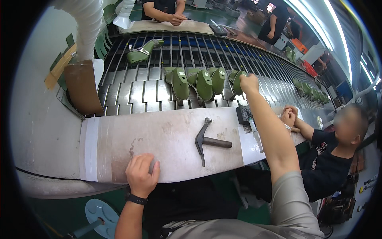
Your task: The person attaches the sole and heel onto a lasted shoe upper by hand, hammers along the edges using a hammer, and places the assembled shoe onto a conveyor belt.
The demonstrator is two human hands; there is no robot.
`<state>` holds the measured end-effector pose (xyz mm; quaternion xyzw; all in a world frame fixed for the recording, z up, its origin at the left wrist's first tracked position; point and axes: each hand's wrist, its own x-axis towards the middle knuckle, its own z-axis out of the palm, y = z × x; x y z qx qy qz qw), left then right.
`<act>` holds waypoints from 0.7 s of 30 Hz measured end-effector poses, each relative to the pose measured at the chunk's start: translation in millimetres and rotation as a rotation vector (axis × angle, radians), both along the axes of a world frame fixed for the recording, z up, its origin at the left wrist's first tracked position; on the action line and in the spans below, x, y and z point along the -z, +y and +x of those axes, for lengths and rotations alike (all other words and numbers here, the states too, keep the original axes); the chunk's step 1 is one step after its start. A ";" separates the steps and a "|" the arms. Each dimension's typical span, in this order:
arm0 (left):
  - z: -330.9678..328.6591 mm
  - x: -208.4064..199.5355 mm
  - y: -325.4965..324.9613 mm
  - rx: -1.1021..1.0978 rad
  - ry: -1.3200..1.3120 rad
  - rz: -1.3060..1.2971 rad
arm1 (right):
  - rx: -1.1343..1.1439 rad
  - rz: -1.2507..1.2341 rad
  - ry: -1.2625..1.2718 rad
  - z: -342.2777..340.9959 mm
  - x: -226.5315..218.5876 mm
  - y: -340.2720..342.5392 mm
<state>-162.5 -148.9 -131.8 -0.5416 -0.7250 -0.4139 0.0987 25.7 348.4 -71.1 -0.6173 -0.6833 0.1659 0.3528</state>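
Note:
My right arm stretches forward over the metal conveyor, and my right hand (249, 83) is closed at the upper right side of a green shoe last (236, 84). Its fingertips are partly hidden. To the left of it, several similar lasts, such as this green last (202, 85), stand on the slats. My left hand (142, 171) rests on the near edge of the pale worktable (167, 127), fingers bent and thumb apart; nothing plainly shows in it. Between my arms lies a hammer (215, 142) with a curved dark head and a brown handle.
Another green last (140, 53) lies tilted on the conveyor rods (191, 51). A dark block (243, 115) and a pale tool (256, 135) sit under my right forearm. A co-worker (330, 155) sits close on the right; another person's hands (177, 18) are across the conveyor.

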 end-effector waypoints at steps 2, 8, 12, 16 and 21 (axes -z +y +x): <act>-0.5 1.0 -1.8 0.007 0.008 0.015 | -0.059 0.102 -0.074 -13.2 -39.5 -40.6; -1.2 5.2 -2.6 -0.027 0.027 0.038 | -0.742 0.185 -0.025 -1.2 -56.4 -209.5; 1.2 5.2 2.0 -0.005 0.027 0.045 | -0.770 0.351 -0.174 35.6 9.0 -291.6; 2.4 8.3 2.1 0.004 0.057 0.049 | -0.598 0.333 -0.189 49.0 69.6 -300.5; 4.9 7.1 2.7 0.004 0.058 0.034 | -0.562 0.358 -0.196 49.4 71.3 -302.1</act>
